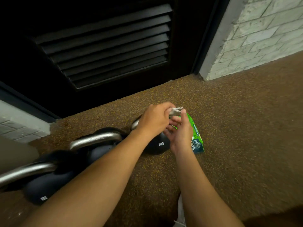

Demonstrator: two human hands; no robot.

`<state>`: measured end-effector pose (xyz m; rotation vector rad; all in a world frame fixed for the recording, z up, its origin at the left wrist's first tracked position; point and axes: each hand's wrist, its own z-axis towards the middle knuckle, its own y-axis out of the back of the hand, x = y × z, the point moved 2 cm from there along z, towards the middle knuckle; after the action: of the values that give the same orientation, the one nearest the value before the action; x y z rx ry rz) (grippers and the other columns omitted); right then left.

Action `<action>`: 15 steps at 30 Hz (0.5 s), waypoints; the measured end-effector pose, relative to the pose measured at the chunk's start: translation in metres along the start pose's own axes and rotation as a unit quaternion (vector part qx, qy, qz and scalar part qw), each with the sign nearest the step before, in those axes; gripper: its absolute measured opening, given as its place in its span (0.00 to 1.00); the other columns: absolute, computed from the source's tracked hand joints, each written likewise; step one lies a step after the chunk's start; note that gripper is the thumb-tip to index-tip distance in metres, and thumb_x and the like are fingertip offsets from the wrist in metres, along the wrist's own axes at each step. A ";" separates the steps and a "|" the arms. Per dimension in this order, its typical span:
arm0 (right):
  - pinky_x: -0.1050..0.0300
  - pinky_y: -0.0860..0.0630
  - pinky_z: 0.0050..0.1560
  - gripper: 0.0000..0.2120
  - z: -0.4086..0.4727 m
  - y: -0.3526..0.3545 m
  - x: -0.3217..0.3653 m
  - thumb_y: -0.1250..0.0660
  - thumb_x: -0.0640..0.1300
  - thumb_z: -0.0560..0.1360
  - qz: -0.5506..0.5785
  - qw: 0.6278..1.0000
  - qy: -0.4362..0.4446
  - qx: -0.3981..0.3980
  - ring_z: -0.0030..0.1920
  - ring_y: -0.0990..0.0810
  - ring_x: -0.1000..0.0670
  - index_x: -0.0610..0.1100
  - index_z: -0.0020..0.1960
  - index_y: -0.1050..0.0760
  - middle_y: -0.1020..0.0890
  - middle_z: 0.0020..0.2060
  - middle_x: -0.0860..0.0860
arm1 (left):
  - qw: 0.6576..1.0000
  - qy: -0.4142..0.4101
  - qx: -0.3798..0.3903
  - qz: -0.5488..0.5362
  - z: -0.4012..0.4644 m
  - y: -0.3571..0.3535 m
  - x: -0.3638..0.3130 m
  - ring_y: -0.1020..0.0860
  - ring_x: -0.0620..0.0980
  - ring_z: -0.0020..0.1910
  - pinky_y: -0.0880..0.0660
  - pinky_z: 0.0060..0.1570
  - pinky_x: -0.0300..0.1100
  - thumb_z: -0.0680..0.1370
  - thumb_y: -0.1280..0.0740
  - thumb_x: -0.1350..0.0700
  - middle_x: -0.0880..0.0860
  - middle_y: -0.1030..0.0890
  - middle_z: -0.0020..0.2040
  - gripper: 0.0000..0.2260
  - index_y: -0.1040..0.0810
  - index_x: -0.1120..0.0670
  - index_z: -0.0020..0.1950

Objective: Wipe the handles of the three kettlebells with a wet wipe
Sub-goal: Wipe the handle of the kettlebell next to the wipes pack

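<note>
Down on the speckled brown floor (pixel 229 128), three kettlebells stood in a row running from the near left toward the middle: the nearest kettlebell (pixel 44 187), the middle kettlebell (pixel 96 149) and the far kettlebell (pixel 157 145), each black with a steel handle. Both of the person's bare arms reached out over them. The left hand (pixel 154 119) had its fingers curled and pinched the white wet wipe (pixel 176 111) at its upper edge. The right hand (pixel 181 131) was just beside it, fingers wrapped around the green wipe packet (pixel 197 143), which hung down below the palm, with the thumb up against the wipe. The hands met just above the far kettlebell's handle, hiding most of it. Behind stood a dark louvred door (pixel 105 46), with a white brick wall (pixel 262 33) to its right.
</note>
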<state>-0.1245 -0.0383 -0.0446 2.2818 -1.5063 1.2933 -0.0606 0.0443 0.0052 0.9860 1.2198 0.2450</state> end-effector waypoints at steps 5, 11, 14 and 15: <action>0.46 0.22 0.52 0.15 -0.013 -0.001 0.014 0.29 0.53 0.76 0.069 0.996 0.045 0.045 0.46 0.18 0.44 0.40 0.50 0.19 0.17 0.44 0.42 | 0.994 -0.016 0.073 -0.080 -0.012 -0.017 -0.011 0.17 0.52 0.52 0.23 0.47 0.45 0.83 0.40 0.54 0.52 0.14 0.51 0.09 0.20 0.48 0.58; 0.51 0.20 0.39 0.08 -0.008 0.031 0.011 0.38 0.33 0.79 0.031 0.988 0.024 -0.147 0.37 0.19 0.46 0.34 0.54 0.22 0.19 0.43 0.40 | 0.982 0.055 -0.004 -0.180 -0.003 0.013 0.011 0.20 0.44 0.64 0.25 0.67 0.46 0.83 0.39 0.56 0.47 0.16 0.64 0.14 0.21 0.45 0.65; 0.46 0.19 0.50 0.14 -0.007 0.039 -0.003 0.43 0.34 0.80 -0.050 0.988 -0.061 -0.134 0.43 0.22 0.43 0.33 0.63 0.28 0.25 0.45 0.41 | 0.987 0.124 0.007 -0.103 0.001 0.029 0.042 0.20 0.47 0.61 0.24 0.66 0.50 0.84 0.39 0.56 0.48 0.16 0.62 0.13 0.19 0.44 0.63; 0.46 0.20 0.52 0.14 -0.010 0.035 -0.008 0.45 0.34 0.80 -0.055 0.988 -0.083 -0.117 0.43 0.22 0.43 0.37 0.64 0.30 0.26 0.45 0.42 | 0.987 0.139 0.026 -0.075 -0.002 0.032 0.050 0.20 0.48 0.61 0.24 0.65 0.52 0.84 0.40 0.56 0.48 0.17 0.63 0.14 0.19 0.44 0.63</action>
<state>-0.1597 -0.0448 -0.0554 2.3277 -1.4672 0.8651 -0.0329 0.0960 -0.0049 0.9199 1.5542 0.2391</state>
